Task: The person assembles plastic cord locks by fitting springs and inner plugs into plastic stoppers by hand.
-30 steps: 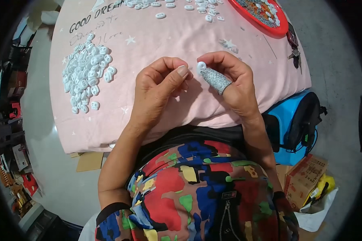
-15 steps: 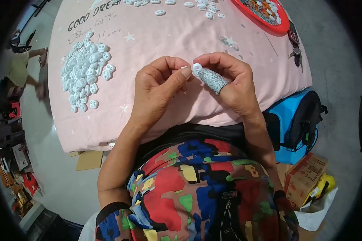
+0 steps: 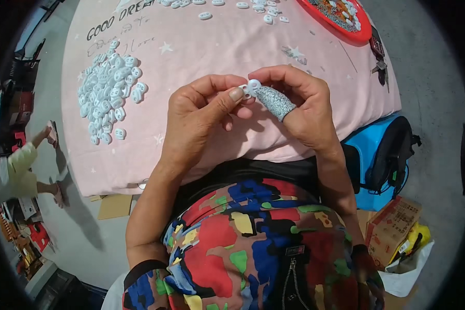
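Observation:
Over the pink cloth, both my hands meet in front of me. My left hand (image 3: 195, 111) is closed, thumb and forefinger pinching a small white plastic piece with holes (image 3: 247, 93). Facing it, my right hand (image 3: 312, 113) is closed on another small white piece (image 3: 253, 84), held between the forefinger and the thumb. A grey speckled knit cover (image 3: 275, 103) sleeves the right thumb. The two pieces touch or nearly touch; I cannot tell whether they are joined. To the left lies a pile of white oval two-holed pieces (image 3: 108, 88).
The pink printed cloth (image 3: 201, 51) covers the table. More white pieces (image 3: 205, 16) lie at its far edge. A red basin (image 3: 366, 37) holds small grey and white parts at the far right, beside keys (image 3: 380, 70). A blue bag (image 3: 369, 155) stands right. A person (image 3: 20, 170) walks at left.
The white piece in my left hand has turned into view and come up against the one in my right hand. The person at left has moved nearer along the table's side.

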### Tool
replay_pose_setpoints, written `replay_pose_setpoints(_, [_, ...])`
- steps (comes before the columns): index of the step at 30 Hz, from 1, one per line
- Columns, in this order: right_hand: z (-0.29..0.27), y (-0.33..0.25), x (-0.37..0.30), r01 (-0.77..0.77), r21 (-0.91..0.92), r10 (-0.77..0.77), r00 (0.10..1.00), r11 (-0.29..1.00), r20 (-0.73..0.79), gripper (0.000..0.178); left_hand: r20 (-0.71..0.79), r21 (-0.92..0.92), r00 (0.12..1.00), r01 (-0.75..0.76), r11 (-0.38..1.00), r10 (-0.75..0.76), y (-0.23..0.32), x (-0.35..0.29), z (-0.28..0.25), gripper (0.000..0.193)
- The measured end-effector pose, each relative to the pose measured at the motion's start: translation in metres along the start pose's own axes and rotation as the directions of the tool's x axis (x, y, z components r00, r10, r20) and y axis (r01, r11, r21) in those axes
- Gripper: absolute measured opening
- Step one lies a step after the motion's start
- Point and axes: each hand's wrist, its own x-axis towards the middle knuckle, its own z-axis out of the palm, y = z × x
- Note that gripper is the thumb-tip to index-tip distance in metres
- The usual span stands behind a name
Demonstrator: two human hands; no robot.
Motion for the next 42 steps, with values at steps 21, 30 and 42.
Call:
replay_pose_setpoints(21, [0.017, -0.002, -0.006, 0.146, -0.261, -0.167, 0.984, 0.954, -0.062, 0.040, -0.085, -0.196, 0.996, -0.008, 0.981, -0.009, -0.011, -0.001, 0.003, 0.017])
replay_pose_setpoints(30, [0.031, 0.004, -0.004, 0.236, -0.376, -0.304, 0.943, 0.896, -0.132, 0.050, -0.091, -0.339, 0.990, 0.070, 0.938, -0.106, -0.006, -0.004, 0.009, 0.018])
replay_pose_setpoints(42, [0.021, 0.002, -0.002, 0.364, -0.494, -0.456, 0.887, 0.790, -0.075, 0.050, 0.006, -0.238, 0.996, 0.083, 0.968, -0.084, -0.006, -0.005, 0.005, 0.017])
